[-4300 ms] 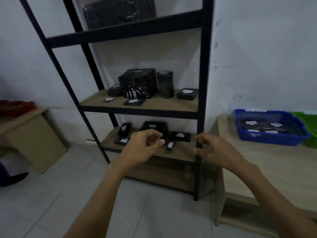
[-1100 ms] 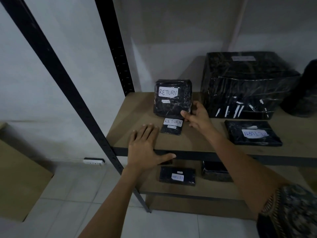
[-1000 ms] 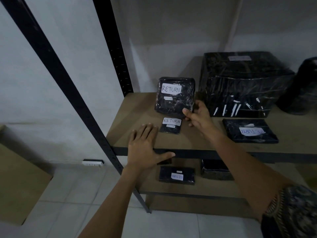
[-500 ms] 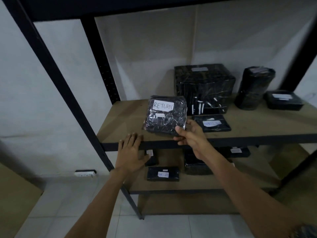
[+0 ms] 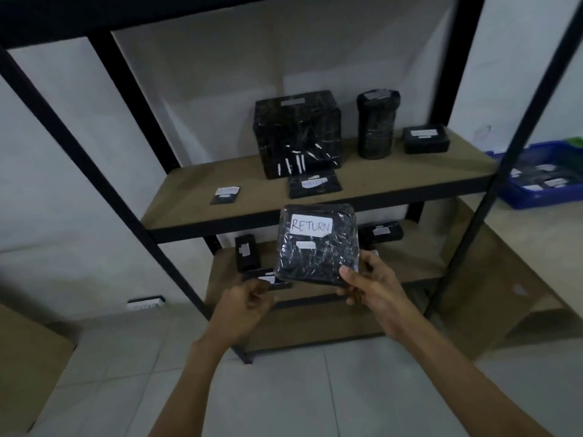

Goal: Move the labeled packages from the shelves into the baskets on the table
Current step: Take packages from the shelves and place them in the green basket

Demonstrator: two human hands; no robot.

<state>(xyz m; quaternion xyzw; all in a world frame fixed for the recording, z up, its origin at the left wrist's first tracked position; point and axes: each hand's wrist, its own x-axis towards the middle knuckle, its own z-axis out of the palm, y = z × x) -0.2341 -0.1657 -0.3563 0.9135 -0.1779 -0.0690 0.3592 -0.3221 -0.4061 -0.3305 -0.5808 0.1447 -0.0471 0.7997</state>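
The package point(image 5: 317, 244) with the RETURN label has come off the middle shelf point(image 5: 189, 197) since half a second ago. It now hangs in the air in front of that shelf's front edge and a little below it. The left grip point(image 5: 249, 305) has also left the front edge, where it lay flat.

A small flat packet point(image 5: 225, 194) lies near the left front of the middle shelf. The left grip sits below the shelf with its fingers curled, just beside the package's lower left corner. I cannot tell whether it touches the package.

The package stands upright with its label facing the camera. The right grip point(image 5: 372, 285) pinches its lower right corner, thumb on the front and fingers behind.

Behind it on the middle shelf are a big wrapped box point(image 5: 298, 134) and a flat parcel point(image 5: 315, 184), the parcel just in front of the box near the front edge. Further right stand a wrapped cylinder point(image 5: 377, 124) and a low box point(image 5: 426, 140), the box towards the right back corner.

At the far right a blue basket point(image 5: 517, 197) with packets in it sits on the worktop point(image 5: 536, 234), well apart from the held package.
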